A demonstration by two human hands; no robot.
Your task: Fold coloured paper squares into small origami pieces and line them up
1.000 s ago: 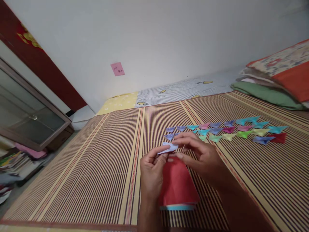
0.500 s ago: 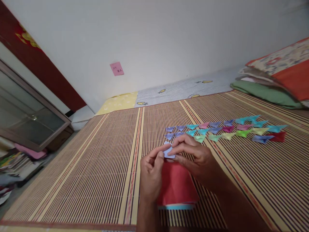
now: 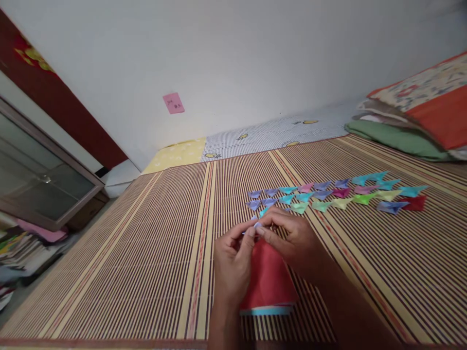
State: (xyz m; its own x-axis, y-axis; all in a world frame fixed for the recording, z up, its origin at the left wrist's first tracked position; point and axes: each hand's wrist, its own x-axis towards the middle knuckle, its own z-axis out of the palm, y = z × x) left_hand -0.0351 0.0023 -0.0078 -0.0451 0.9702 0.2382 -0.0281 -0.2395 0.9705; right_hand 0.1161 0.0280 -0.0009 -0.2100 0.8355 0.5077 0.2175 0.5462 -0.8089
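A small piece of lavender paper is pinched between both hands, mostly hidden by the fingers. My left hand grips it from the left with thumb and forefinger. From the right, my right hand closes on it, its fingertips touching those of the left. Just below the hands lies a stack of square paper with a red sheet on top and light blue at its lower edge. Beyond them, several folded paper shapes, among them a green one and a red one, stand in rows.
All this rests on a striped woven mat. Pillows and a green cushion are piled at the back right. A glass-door cabinet stands on the left. A pink note is on the wall.
Both hands have drawn closer together, and the lavender paper, seen as a flat piece before, is now mostly covered by the fingers. The view has shifted slightly.
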